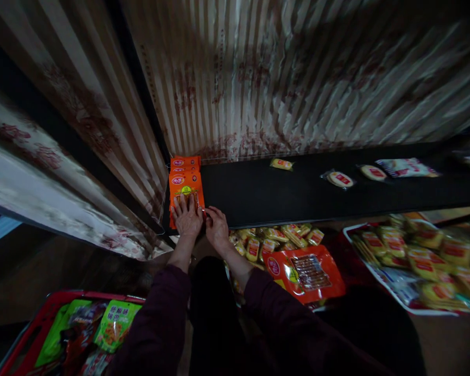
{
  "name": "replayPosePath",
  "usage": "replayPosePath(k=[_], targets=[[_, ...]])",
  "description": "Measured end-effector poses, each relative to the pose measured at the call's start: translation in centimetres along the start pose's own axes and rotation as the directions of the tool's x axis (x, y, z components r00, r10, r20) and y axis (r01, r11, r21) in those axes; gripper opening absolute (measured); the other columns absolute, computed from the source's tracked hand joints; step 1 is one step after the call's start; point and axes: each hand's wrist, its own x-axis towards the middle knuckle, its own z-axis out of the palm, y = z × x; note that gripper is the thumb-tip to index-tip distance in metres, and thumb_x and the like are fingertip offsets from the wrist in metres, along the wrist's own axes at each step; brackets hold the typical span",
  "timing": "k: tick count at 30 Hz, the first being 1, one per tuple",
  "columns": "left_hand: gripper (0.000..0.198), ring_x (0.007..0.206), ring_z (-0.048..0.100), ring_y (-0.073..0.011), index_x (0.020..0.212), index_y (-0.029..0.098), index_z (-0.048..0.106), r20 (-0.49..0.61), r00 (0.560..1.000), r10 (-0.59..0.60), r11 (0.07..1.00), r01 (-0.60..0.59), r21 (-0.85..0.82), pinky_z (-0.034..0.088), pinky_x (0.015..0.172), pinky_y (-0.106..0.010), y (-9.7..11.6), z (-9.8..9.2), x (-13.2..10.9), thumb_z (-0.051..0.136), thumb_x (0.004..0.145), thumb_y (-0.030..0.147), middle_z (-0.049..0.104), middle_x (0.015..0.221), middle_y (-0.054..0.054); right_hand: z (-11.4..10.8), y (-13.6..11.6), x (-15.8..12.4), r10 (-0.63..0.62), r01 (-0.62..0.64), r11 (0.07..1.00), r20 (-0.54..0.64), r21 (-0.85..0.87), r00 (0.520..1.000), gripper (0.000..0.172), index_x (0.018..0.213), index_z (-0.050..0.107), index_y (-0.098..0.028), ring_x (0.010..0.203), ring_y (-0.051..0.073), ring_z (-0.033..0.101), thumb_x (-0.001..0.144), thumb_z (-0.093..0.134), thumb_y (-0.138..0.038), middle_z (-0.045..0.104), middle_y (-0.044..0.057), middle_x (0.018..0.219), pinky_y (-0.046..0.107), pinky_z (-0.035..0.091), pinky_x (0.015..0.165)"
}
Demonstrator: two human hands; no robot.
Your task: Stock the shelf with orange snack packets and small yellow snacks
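Note:
My left hand (187, 215) lies flat with fingers spread on the front orange snack packet (185, 191) at the left end of a black shelf (282, 196). More orange packets (185, 163) stand in a row behind it, against the wall. My right hand (216, 228) is just right of the left one at the shelf's front edge, fingers curled and touching the packet's lower right corner. Both arms wear dark purple sleeves.
Small round and yellow snack packs (340, 179) lie scattered on the shelf's right part. Below sit a large orange packet (305, 271), a pile of small yellow packs (274, 237) and a white tray of yellow packs (419, 261). A red basket (49, 308) holds green bags at lower left.

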Motion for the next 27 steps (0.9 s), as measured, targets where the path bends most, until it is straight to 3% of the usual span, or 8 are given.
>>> replayPosePath(k=[6,11,17,27], targets=[[0.051,0.142,0.016,-0.0314,0.137,0.018,0.046,-0.038,0.999,0.020,0.998,-0.022,-0.053,0.014,0.112,-0.056,0.5,-0.4,-0.2,0.042,0.089,0.037,0.033,0.149,-0.015,-3.0,1.0,-2.4,0.047,-0.042,0.991,-0.036,0.126,0.998,0.038,0.103,0.067,-0.020,0.107,0.018,0.056,0.077,0.044,-0.007,0.061,0.007,0.116,0.034,0.044,0.098],[0.049,0.143,0.015,-0.0293,0.133,0.012,0.049,-0.089,0.995,0.050,0.995,-0.057,-0.076,0.013,0.114,-0.052,2.1,-0.7,-1.4,0.038,0.091,0.033,0.037,0.146,-0.018,-4.8,1.9,-4.0,0.089,-0.076,0.983,-0.071,0.169,0.993,0.037,0.101,0.068,-0.019,0.105,0.017,0.058,0.077,0.043,-0.008,0.062,0.008,0.112,0.032,0.046,0.095],[0.041,0.142,0.020,-0.0298,0.124,0.011,0.056,-0.076,0.990,0.117,0.982,-0.127,-0.137,0.021,0.113,-0.055,5.5,-0.2,-4.8,0.040,0.088,0.024,0.041,0.144,-0.017,-6.3,2.8,-5.3,0.096,-0.078,0.983,-0.105,0.168,0.990,0.036,0.100,0.068,-0.021,0.104,0.017,0.059,0.076,0.045,-0.009,0.064,0.007,0.111,0.035,0.047,0.096],[0.034,0.136,0.034,-0.0259,0.110,0.009,0.063,0.047,0.966,0.254,0.922,-0.227,-0.312,0.034,0.110,-0.045,10.3,1.2,-10.7,0.039,0.086,0.013,0.055,0.131,-0.017,-10.5,5.2,-7.7,0.098,-0.080,0.991,-0.177,0.107,0.979,0.041,0.099,0.068,-0.020,0.101,0.020,0.060,0.073,0.041,-0.005,0.068,0.007,0.103,0.039,0.047,0.096]])
